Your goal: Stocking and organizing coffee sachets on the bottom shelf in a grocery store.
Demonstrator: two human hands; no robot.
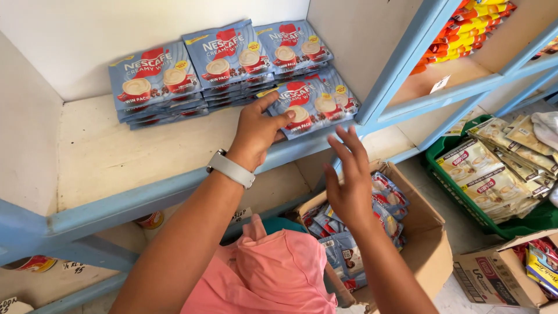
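**Hands on the front stack of blue sachets**

Left hand [256,129] is up on the white shelf [110,154], fingers bent and pressed against the near edge of the front stack of blue coffee sachets [317,104], thumb lying across the top packet. That stack sits at the shelf's front lip, hard by the blue upright [401,64], and it looks a touch skewed against the three neater stacks [218,61] lined up behind it along the back wall. Right hand [349,183] hangs just below the shelf edge, fingers spread wide, holding nothing, palm turned toward the stack. Under it sits the open cardboard box [433,244], more of the same blue packets [389,200] lying loose inside.

To do this bit well, I'd say keep the left palm flat and push evenly, so the whole pile slides rather than the top packet skating off. These foil packs look slippery; a steadying touch from the free hand at the right corner would stop them fanning out. Square the edges with the row behind, and keep the pile clear of the lip.

Off to the right, a green crate [433,168] of pale sachets rests on the floor, with red-and-yellow packets [474,26] on the next shelf up.
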